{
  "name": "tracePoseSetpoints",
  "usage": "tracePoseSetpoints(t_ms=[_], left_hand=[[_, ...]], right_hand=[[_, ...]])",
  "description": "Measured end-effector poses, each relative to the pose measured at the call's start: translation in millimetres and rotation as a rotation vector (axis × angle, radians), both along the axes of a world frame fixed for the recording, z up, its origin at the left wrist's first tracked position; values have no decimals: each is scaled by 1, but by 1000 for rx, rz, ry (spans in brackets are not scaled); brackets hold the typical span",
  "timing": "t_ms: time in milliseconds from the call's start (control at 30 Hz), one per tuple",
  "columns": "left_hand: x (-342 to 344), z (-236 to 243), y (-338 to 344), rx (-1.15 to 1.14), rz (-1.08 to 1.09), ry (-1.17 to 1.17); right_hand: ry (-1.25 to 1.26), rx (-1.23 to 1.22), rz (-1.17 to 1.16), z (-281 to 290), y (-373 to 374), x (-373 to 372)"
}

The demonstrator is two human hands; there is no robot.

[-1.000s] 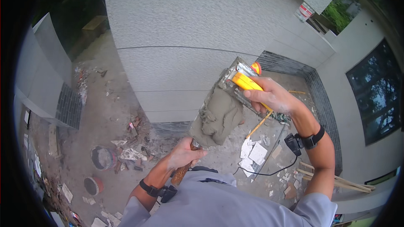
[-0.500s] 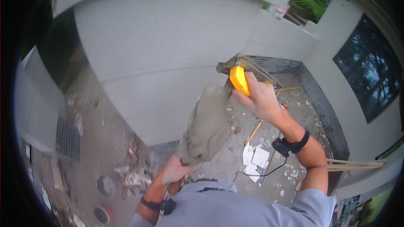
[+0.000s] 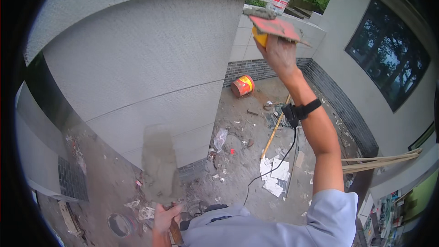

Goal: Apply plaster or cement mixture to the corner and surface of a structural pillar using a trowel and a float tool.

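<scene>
My right hand (image 3: 279, 52) is raised at the upper right, closed round the yellow handle (image 3: 260, 35) of a trowel with a smeared red plate (image 3: 274, 27) and grey mortar (image 3: 259, 13) along its far edge. At the lower middle, my left hand (image 3: 164, 215) grips the wooden handle (image 3: 175, 232) of a flat mortar board (image 3: 158, 164), which is blurred and loaded with grey mortar. Behind both stands a pale textured wall (image 3: 137, 55) with grooved lines; whether the trowel touches it is not clear.
An orange bucket (image 3: 242, 86) lies tipped at the back, near a grey brick plinth. A long yellow stick (image 3: 274, 132), white tile pieces (image 3: 278, 171) and a cable lie on the littered ground. Wooden strips (image 3: 379, 160) and a dark window (image 3: 384, 50) are at right, another bucket (image 3: 120, 225) lower left.
My right hand has lifted the trowel away from the board, up and forward, turning it red face to view. My left hand with the board has moved down and leftward in view.
</scene>
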State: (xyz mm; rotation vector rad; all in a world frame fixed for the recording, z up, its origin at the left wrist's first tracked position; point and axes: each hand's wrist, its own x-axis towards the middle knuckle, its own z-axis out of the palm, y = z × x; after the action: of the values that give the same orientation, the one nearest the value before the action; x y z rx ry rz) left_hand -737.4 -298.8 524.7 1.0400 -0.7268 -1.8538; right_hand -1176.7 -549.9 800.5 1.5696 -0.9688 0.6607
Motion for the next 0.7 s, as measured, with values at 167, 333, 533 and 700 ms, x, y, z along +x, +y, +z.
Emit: tracePoseSetpoints(t_ms=[167,333,533,700], left_hand=[[18,-10,16,66,100,3],[26,-14,22,35,265,8],[36,-21,27,-27,225,94],[47,-19,32,30,234,34]], right_hand=[[19,-36,30,11,-21,-9],[90,-29,92,32,-25,-16],[-47,120,18,39,-11,-18],[69,-59,96,38,-2,-3]])
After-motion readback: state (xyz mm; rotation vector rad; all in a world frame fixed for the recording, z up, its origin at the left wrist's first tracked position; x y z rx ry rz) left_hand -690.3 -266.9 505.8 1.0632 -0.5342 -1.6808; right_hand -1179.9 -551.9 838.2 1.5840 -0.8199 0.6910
